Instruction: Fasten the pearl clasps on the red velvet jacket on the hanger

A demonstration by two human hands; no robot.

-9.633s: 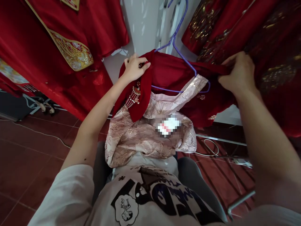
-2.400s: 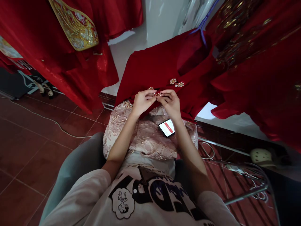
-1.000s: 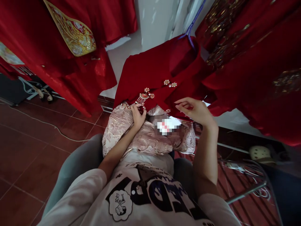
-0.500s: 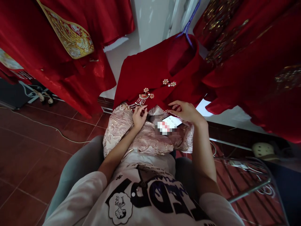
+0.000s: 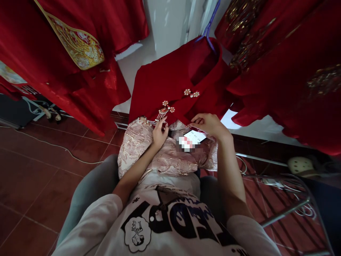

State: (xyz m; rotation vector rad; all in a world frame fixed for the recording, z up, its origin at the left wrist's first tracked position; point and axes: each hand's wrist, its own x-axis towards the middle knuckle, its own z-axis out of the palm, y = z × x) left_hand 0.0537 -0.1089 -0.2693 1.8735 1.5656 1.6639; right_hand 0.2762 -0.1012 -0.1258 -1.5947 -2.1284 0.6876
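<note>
Head view: phone [image 5: 195,137] on the pink fabric [image 5: 165,158] shows digits too small to read. Both hands, left hand [image 5: 159,132] and right hand [image 5: 210,124], now pinch the red jacket [image 5: 170,87] hem with curled fingers; a second ago the right was lifted open

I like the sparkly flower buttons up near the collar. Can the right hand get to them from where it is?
Probably yes. The right hand rests at the lower edge of the red jacket, and the flower buttons sit just above it on open cloth, with nothing covering them or lying between.
</note>
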